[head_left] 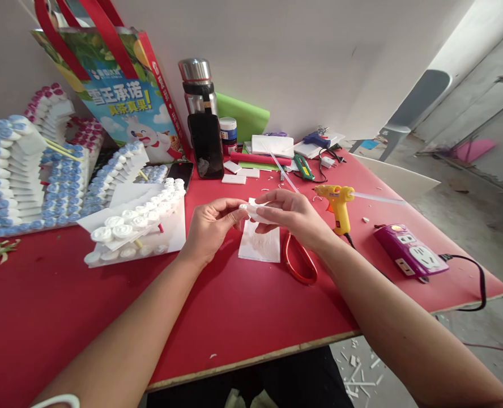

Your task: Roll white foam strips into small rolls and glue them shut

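Left hand (209, 228) and right hand (293, 214) pinch my strip (252, 212) over the bench (243, 314), behind its front edge; I should keep tension light and even.

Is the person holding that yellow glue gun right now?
No, the yellow glue gun is on the red table, while the left hand and right hand hold a white strip.

Thin white strip (252, 213), left end rolled, held midair, partly hidden.
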{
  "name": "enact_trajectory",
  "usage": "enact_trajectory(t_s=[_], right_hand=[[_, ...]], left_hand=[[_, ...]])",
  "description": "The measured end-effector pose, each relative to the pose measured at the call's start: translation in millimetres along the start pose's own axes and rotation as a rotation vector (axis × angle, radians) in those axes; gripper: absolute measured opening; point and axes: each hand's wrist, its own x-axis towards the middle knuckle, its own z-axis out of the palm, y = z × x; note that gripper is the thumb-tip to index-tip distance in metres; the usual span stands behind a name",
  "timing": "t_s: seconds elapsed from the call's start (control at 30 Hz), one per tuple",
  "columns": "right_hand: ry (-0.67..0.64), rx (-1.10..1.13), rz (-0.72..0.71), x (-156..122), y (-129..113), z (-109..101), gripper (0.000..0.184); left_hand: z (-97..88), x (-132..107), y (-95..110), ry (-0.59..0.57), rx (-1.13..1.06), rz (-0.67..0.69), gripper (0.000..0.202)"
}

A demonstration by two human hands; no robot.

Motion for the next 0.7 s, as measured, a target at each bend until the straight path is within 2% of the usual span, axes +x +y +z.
enact_trajectory(t_s=[0.1,0.27,0.37,0.47,0.53,0.6,0.7], right_hand=[[0.035,-0.119,-0.025,-0.5,0.7,1.8,0.037],[0.095,-0.473,-0.158,-3.0,8.4,5.9,0.019],[0.149,-0.664,-0.26,-3.3,13.6,7.2,0.022],[0.238,-0.912,-0.42,-2.9,17.8,9.4,0.023],[0.265,-0.984,-0.457,-2.5,18.2,9.9,0.022],[0.214,-0.855,-0.374,-1.8,15.8,7.9,0.024],[0.04,-0.332,-0.096,1.4,9.1,-0.8,0.035]], left_hand=[[0.9,0.0,1.8,-0.041,-0.027,-0.033,0.025],[2.7,-0.5,2.2,-0.04,-0.099,-0.08,0.025],[4.6,-0.4,-1.0,-0.043,-0.106,-0.11,0.025],[7.7,0.3,-6.3,-0.017,-0.166,-0.162,0.024],[8.3,1.1,-8.7,-0.007,-0.231,-0.199,0.022],[6.4,1.9,-8.5,-0.006,-0.222,-0.181,0.02],[0.1,2.7,-4.2,-0.05,-0.099,-0.078,0.022]])
